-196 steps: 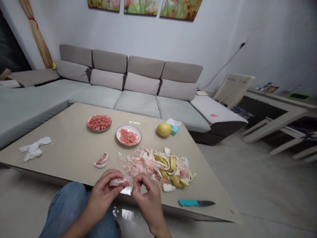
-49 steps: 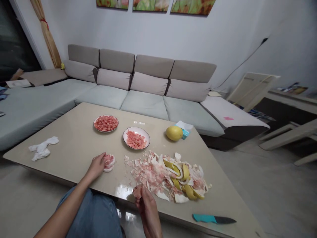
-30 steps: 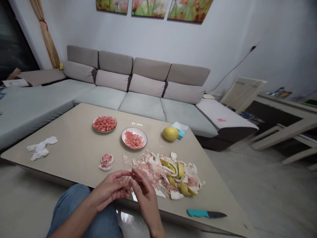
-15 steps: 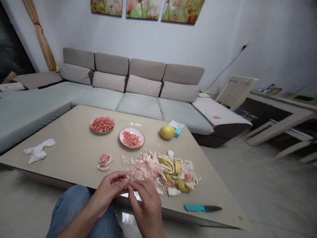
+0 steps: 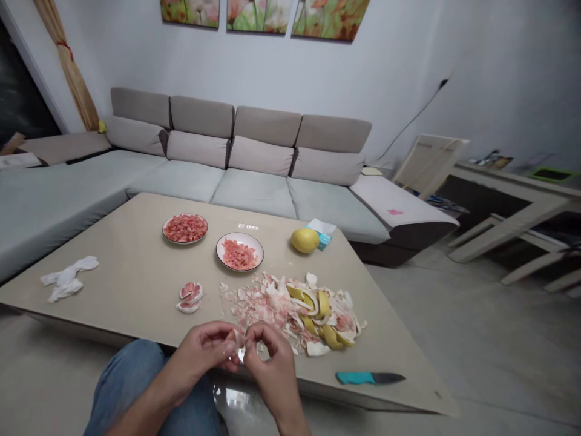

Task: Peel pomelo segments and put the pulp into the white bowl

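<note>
Away from the segments (image 5: 189, 305), where it was in an earlier frame, the left hand (image 5: 204, 347) has come back to the lower middle, beside the right hand (image 5: 273, 362).

Nearest, a knee (image 5: 129, 370) fills the lower left. Above and right of it, the left fingers are curled with a small gap, thumb pressed against a pale pink piece (image 5: 239, 340). That piece sits between the two hands, over the table's near edge: at the left fingertips and just left of the right ones. Its long axis is too covered to tell. The right thumb and forefinger are drawn together in a pinch at the piece's right side; whether the tips meet, or grip any of it, is too small to make out.

At lower right the knife (image 5: 356, 378) lies on the table (image 5: 118, 254) with its handle to the left and blade to the right, nearer the right hand. Just beyond that hand spread the scraps (image 5: 261, 303), with yellow peel (image 5: 324, 304) on their right part. The segments lie left of centre, up and left of the piece, and the left hand is the nearer to them.

Farther off, at centre, stands the near plate (image 5: 249, 241) of pulp, then the pomelo (image 5: 304, 240) to its right and the far plate (image 5: 185, 243) to its upper left.
</note>
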Tool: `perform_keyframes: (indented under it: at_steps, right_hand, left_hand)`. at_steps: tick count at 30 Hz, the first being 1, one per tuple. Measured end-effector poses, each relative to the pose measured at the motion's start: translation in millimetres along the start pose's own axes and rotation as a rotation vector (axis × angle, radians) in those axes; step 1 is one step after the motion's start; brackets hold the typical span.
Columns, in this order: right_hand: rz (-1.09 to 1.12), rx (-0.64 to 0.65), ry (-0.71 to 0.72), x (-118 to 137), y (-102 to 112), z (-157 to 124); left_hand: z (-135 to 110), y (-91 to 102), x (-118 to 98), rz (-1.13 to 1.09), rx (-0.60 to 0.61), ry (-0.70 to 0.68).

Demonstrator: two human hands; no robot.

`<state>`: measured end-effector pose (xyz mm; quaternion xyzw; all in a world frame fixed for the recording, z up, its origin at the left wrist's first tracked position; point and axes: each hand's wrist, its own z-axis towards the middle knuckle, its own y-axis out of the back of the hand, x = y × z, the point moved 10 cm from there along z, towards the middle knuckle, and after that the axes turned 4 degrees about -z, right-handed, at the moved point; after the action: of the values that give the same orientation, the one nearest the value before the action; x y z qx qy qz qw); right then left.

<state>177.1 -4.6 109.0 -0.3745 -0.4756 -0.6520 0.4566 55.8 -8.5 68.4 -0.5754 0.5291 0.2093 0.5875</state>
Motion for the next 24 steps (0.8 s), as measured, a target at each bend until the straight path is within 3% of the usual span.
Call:
perform_keyframes:
  at_steps: [3,6,11,17,24]
  right_hand:
    - [0.189,0.055,-0.137,-20.7,-7.7,-0.7]
    - [0.280,0.101,-0.177,-26.9,-14.2,-3.9]
    - [0.200,0.101,-0.069,-8.9,-12.8,-3.5]
    - [0.067,0.093,0.067,10.9,-10.6,0.3]
    - [0.024,-0.035,0.144,14.5,-3.6,-5.8]
  left_hand:
    - [0.3,5.8,0.9,0.004,-0.040,-0.023]
    - [1.8,11.2,-1.1,0.020,-0.091,-0.043]
    - [2.6,19.2,-10.1,0.091,-0.181,-0.117]
    - [-1.2,22.1,-9.6,0.220,-0.185,-0.206]
    - [0.1,17.3,-17.7,0.178,-0.174,-0.242]
